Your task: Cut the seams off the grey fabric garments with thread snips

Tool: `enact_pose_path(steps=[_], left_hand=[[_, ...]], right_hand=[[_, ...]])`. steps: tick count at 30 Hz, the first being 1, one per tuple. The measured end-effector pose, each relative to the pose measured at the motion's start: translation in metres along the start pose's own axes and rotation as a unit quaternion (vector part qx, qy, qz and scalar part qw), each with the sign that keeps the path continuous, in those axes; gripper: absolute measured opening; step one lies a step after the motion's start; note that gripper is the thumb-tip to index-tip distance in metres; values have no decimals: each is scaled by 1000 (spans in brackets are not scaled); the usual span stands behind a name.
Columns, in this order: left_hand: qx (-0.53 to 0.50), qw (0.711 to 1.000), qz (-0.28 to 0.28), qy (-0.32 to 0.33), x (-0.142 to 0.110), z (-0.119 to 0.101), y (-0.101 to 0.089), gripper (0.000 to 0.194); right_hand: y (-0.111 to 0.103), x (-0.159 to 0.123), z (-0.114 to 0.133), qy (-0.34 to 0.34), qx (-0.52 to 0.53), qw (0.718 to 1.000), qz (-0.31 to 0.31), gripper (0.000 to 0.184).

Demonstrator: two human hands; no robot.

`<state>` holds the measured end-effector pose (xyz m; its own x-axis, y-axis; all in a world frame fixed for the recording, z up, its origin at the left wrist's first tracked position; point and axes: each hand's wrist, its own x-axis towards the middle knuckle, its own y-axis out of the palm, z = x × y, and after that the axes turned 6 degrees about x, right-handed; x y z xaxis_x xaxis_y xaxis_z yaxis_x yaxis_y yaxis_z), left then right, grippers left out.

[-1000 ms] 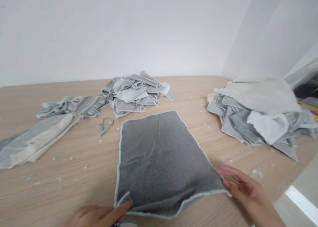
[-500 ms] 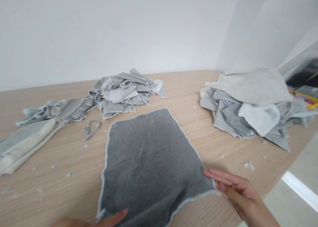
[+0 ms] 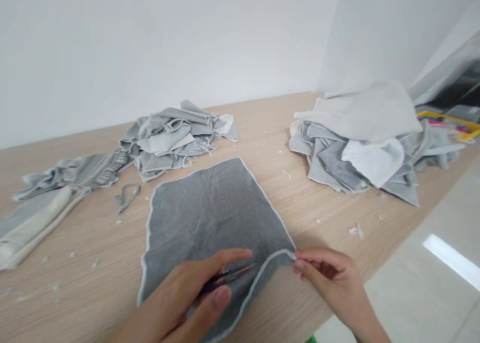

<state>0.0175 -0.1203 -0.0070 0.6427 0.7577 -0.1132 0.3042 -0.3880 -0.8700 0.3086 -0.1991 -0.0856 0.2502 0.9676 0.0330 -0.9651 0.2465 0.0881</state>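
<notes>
In the frame's lower centre lies 1 dark grey, white-edged rectangular cloth (image 3: 210, 213); the right hand (image 3: 333, 275) pinches 1 corner, the left hand (image 3: 183, 298), thumb and forefinger apart, holds purple-handled metal scissors (image 3: 217, 282).

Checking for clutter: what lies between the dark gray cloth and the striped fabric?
The head view shows a looped gray strip on the tabletop between the dark gray cloth and striped fabric, with small white scraps near it.

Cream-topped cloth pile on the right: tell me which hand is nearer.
Right. The right hand, pinching the dark gray cloth at a corner, is in front of the cloth pile; the left hand, holding scissors over that cloth, is farther off to its left.
</notes>
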Motion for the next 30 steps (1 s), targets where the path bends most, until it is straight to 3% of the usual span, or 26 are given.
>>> enact_pose_path(steps=[5,10,14,20,30], left_hand=[[-30,998,-4,59,41,-35,-9,35],[-31,996,36,72,66,-39,1,34],[-25,993,52,99,73,-36,11,35],[34,985,23,166,79,-36,19,36],[-27,978,-21,206,89,-34,28,34]], right_hand=[[12,6,10,-34,-7,999,-16,9],[15,10,12,20,39,999,-16,11],[15,11,12,74,71,995,-9,13],[10,11,11,120,133,984,-13,12],[6,13,12,128,190,973,22,14]])
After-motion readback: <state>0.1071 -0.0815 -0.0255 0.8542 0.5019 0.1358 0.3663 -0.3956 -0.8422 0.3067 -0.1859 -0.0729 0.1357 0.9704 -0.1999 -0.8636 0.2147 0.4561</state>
